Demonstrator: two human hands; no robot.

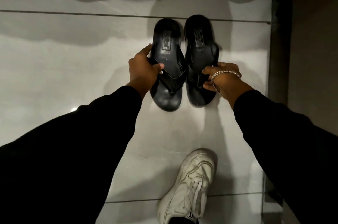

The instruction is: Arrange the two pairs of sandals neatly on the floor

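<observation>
Two black thong sandals lie side by side on the pale tiled floor, heels pointing away from me. My left hand [142, 70] grips the left sandal [167, 55] by its outer edge and strap, thumb over the strap. My right hand [222, 77], wearing a silver chain bracelet, holds the right sandal [200, 48] at its strap and outer edge. The two sandals almost touch along their inner sides. Only this one pair is in view.
My white sneaker [190, 185] stands on the floor close below the sandals. A dark wall or door frame [279, 50] runs along the right side. A grout line [73, 13] crosses the floor behind the heels. Shadow covers the top of the view.
</observation>
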